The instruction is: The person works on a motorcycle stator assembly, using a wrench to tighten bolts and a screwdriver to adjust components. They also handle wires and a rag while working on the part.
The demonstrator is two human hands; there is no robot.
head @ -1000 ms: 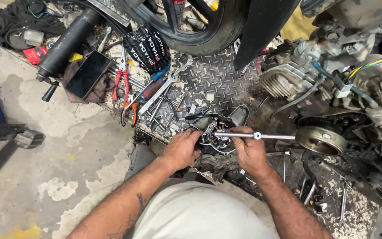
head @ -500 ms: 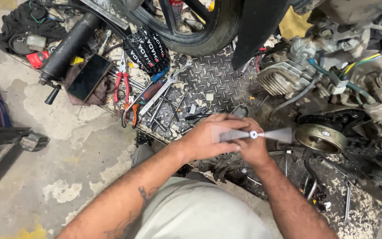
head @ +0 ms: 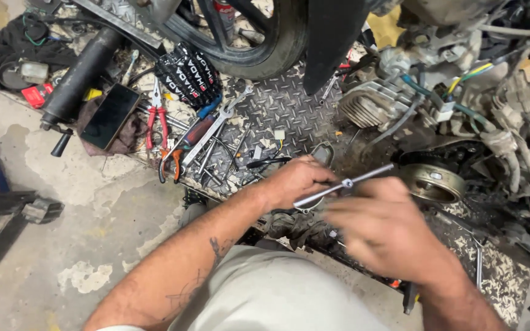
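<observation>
T-handle wrench (head: 345, 184), thin steel bar: stiff, light, probably oily and slick. Left hand (head: 299, 181) clamped on its near end; right hand (head: 387, 230) blurred just below, grip unreadable. Best held at bar ends. Flywheel (head: 432, 182) lies beyond its tip.

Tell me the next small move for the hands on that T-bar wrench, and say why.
Probably steady the T-bar wrench first: settle the right hand on its crossbar before turning further. That hand is motion-blurred and looks off the bar, while the left hand has a grip on the bar's near end. The part beneath is hidden by both hands, so seating cannot be judged.
</observation>
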